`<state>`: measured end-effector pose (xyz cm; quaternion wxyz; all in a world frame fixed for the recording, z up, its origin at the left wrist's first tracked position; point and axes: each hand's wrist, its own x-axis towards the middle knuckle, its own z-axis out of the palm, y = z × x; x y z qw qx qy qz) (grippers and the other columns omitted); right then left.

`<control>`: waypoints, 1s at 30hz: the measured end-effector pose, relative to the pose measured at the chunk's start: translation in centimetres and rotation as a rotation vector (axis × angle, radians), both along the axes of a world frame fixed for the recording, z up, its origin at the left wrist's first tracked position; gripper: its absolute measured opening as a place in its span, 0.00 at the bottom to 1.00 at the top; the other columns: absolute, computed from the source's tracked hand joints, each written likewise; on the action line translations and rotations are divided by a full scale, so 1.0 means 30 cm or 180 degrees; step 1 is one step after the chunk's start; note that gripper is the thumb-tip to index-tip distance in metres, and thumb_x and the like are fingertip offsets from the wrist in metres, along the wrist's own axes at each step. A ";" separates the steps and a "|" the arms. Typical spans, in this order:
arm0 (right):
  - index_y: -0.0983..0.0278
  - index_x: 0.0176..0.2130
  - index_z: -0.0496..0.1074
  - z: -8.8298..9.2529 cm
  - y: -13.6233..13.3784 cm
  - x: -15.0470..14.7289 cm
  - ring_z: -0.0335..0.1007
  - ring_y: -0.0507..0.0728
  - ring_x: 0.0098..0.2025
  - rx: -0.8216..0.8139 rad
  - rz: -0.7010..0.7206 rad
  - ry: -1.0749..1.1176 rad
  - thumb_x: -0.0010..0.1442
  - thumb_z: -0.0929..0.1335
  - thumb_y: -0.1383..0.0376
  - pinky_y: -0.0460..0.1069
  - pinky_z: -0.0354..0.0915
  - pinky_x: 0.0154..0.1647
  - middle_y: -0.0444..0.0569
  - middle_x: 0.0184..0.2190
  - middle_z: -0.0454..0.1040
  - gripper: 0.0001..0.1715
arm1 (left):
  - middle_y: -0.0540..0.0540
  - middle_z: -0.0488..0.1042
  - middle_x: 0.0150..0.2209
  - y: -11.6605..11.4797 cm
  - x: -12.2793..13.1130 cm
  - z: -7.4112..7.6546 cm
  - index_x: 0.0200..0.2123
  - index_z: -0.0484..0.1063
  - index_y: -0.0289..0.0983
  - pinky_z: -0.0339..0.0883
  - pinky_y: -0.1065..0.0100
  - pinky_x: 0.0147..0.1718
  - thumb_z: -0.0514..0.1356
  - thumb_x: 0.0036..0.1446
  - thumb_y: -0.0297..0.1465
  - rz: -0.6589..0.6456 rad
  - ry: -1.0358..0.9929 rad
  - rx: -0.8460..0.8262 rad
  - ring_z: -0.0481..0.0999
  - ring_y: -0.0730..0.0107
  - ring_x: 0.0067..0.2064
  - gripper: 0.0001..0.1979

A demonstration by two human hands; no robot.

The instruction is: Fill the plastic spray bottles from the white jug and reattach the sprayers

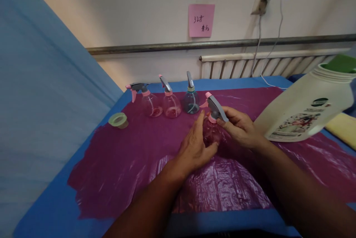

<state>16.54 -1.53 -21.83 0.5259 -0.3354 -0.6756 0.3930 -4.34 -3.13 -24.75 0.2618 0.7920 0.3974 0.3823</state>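
A clear spray bottle (211,131) with a pink collar and a grey and pink trigger head stands upright between my hands. My left hand (194,145) wraps round the bottle's body from the left. At the collar, just under the spray head, the fingers of my right hand (239,126) are closed. To the left stand two clear bottles with pink collars, one (171,105) beside the other (151,104), and a bluish bottle (191,101) with a grey head. A small lidded cup (119,120) sits farther left.
A large white jug (303,108) with a green cap leans at the right, near a yellow cloth (342,128). Purple plastic sheeting (133,163) covers the blue table (50,208). Behind are a wall, a metal rail (155,47) and a hanging cable. A blue curtain (41,82) hangs left.
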 end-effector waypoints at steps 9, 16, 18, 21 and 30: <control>0.54 0.56 0.83 -0.015 -0.010 -0.016 0.82 0.62 0.54 0.0117 -0.0747 -0.0371 0.71 0.76 0.57 0.59 0.73 0.60 0.47 0.53 0.86 0.15 | 0.35 0.61 0.78 -0.002 -0.007 -0.005 0.84 0.30 0.54 0.71 0.36 0.71 0.70 0.67 0.29 -0.0178 0.0033 0.0364 0.68 0.41 0.76 0.59; 0.56 0.44 0.79 -0.057 0.018 -0.067 0.80 0.59 0.46 -0.0096 -0.0980 0.0331 0.58 0.83 0.60 0.57 0.73 0.54 0.44 0.42 0.83 0.17 | 0.36 0.64 0.75 0.000 -0.009 0.002 0.84 0.31 0.56 0.73 0.39 0.69 0.68 0.67 0.26 -0.0254 0.0047 0.0454 0.70 0.43 0.74 0.59; 0.56 0.42 0.78 -0.062 0.025 -0.085 0.80 0.59 0.45 -0.0160 -0.0984 0.0627 0.54 0.85 0.60 0.57 0.73 0.54 0.44 0.41 0.82 0.21 | 0.37 0.65 0.74 0.003 -0.010 -0.001 0.84 0.31 0.56 0.75 0.42 0.68 0.68 0.66 0.25 -0.0248 0.0026 0.0420 0.71 0.45 0.72 0.60; 0.56 0.40 0.76 -0.064 0.030 -0.109 0.80 0.58 0.44 -0.0141 -0.0962 0.0898 0.51 0.86 0.60 0.57 0.75 0.54 0.43 0.40 0.82 0.24 | 0.38 0.66 0.74 0.007 -0.011 -0.004 0.84 0.33 0.57 0.76 0.44 0.66 0.70 0.64 0.25 -0.0222 0.0018 0.0386 0.73 0.46 0.71 0.61; 0.56 0.41 0.74 -0.068 0.028 -0.120 0.81 0.58 0.45 -0.0092 -0.0916 0.1044 0.52 0.85 0.59 0.57 0.76 0.55 0.43 0.40 0.81 0.24 | 0.39 0.67 0.73 0.005 -0.014 0.004 0.84 0.37 0.57 0.77 0.43 0.65 0.70 0.64 0.25 -0.0159 0.0090 0.0292 0.76 0.46 0.67 0.58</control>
